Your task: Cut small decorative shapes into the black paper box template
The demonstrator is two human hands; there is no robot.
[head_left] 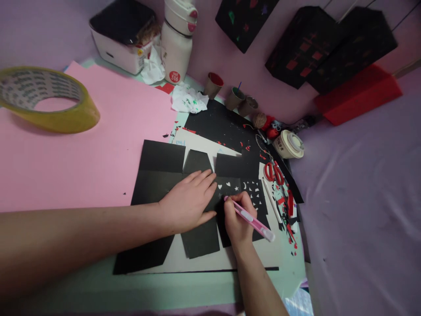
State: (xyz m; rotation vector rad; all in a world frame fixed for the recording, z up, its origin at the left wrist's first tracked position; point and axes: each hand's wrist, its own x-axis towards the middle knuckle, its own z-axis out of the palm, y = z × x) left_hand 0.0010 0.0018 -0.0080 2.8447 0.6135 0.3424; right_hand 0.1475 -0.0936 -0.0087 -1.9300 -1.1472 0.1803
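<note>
Black creased cardstock sheet (154, 186) sits near centre, hearts (228, 184), star (236, 188) and moon (244, 186) already cut out on the right; visible left panels look uncut. Left hand (189, 202) is spread flat on it, right hand (240, 215) pinching a slim pink plastic craft knife (253, 221).

On my feed I see the left hand (189, 204) spread on the black card (154, 186) and the right hand (238, 224) gripping a pink craft knife (249, 217) over it. Right of the card lie red-handled scissors (274, 174); left, a tape roll (59, 121).
</note>
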